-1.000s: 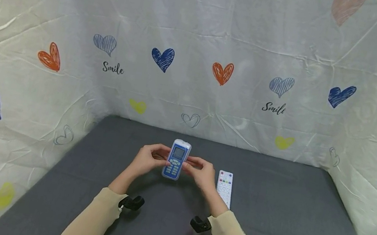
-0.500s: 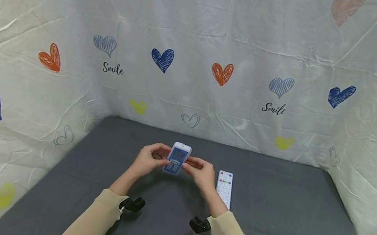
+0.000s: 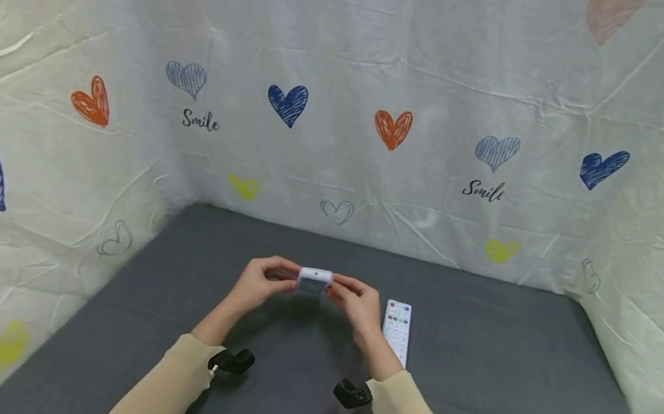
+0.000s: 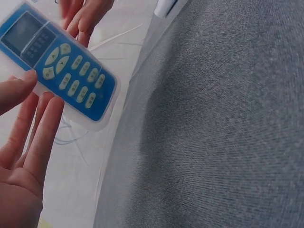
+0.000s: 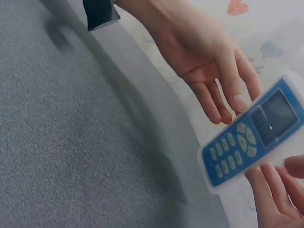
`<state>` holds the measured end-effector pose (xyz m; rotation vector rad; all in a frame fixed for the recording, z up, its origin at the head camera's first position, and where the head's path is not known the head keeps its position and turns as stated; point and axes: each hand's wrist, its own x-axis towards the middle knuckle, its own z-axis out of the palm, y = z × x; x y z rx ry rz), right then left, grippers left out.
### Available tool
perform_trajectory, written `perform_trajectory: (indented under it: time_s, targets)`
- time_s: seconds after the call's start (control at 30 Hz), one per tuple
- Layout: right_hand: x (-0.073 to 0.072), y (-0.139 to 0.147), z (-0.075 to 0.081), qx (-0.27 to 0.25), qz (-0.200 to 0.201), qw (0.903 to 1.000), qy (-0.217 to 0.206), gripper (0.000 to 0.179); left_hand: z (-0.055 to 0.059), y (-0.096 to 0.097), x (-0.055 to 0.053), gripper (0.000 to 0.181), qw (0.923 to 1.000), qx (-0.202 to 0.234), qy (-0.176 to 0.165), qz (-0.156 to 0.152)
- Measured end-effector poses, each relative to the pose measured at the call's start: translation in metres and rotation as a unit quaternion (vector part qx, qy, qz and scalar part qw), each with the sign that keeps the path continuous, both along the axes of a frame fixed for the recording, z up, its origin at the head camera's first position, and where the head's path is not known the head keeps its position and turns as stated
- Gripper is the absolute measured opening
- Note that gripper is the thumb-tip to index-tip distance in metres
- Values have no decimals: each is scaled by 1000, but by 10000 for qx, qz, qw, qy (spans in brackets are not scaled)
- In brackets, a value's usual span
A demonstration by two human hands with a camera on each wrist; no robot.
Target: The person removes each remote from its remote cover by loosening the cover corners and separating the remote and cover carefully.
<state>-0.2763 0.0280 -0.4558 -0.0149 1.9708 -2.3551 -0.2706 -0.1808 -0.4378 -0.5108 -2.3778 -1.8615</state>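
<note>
A blue-faced remote control with a white edge is held above the dark cloth, its top end facing the head camera. My left hand pinches its left side and my right hand the opposite side. The left wrist view shows the blue remote control with a small screen and pale buttons, the left thumb at its edge and other fingers below. In the right wrist view, the right hand is cut off by the frame beside the remote control.
A white remote control lies to the right, partly covered by the right forearm. Grey cloth covers the table. White sheeting with printed hearts encloses the back and sides. Each wrist wears a black camera.
The blue remote control has tipped in the hands: its buttoned face was visible in the head view, and now mostly its top end shows. Both hands stayed nearly in place.
</note>
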Motion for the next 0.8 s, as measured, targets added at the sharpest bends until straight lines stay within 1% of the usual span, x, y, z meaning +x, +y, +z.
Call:
perform_trajectory:
  time_s: [0.1, 0.2, 0.3, 0.4, 0.5, 0.6, 0.73, 0.8]
  targets:
    - [0, -3, 0, -160, -134, 9998, 40, 27, -3, -2, -1, 25, 9999, 118, -69, -100]
    - [1, -5, 0, -288, -276, 9992, -2, 29, -6, -3, -2, 25, 9995, 214, -36, -211]
    - [1, -6, -1, -269, -339, 9991, -13, 30, -8, -4, -3, 25, 9992, 262, 54, -291]
    - [2, -7, -2, -189, -314, 9993, 70, 32, -10, -4, -3, 24, 9990, 315, 83, -293]
    - [2, -8, -3, -171, -313, 9993, 135, 33, -10, -3, -3, 24, 9992, 331, 65, -213]
    - [2, -10, -5, -240, -328, 9990, 186, 35, -11, -2, -3, 25, 9990, 425, -87, -124]
    - [2, -11, -7, -334, -322, 9988, 182, 39, -11, -1, -2, 26, 9987, 430, -257, -32]
    - [2, -11, -8, -347, -316, 9988, 129, 41, -18, -2, -6, 27, 9991, 351, -244, 29]
